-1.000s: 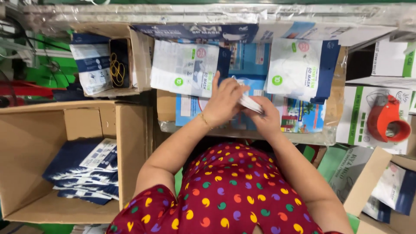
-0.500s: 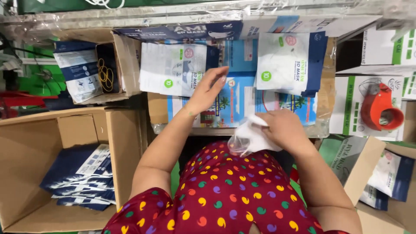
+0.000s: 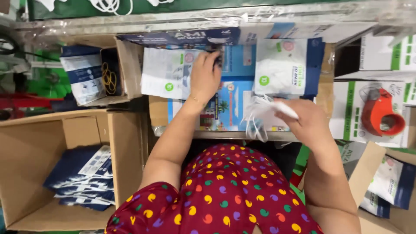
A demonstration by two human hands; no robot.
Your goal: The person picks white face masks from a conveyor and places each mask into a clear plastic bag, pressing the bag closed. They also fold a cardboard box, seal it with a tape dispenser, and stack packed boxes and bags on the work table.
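Head view shows the right hand (image 3: 303, 123) pinching a white mask (image 3: 264, 113), its loops dangling below the fingers. Left hand (image 3: 206, 76) grips a pouch (image 3: 169, 73) at its top edge. Loose loops could snag, I'd guess.

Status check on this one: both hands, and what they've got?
Left hand on packet stack. Right hand gripping white masks. Nothing blocking.
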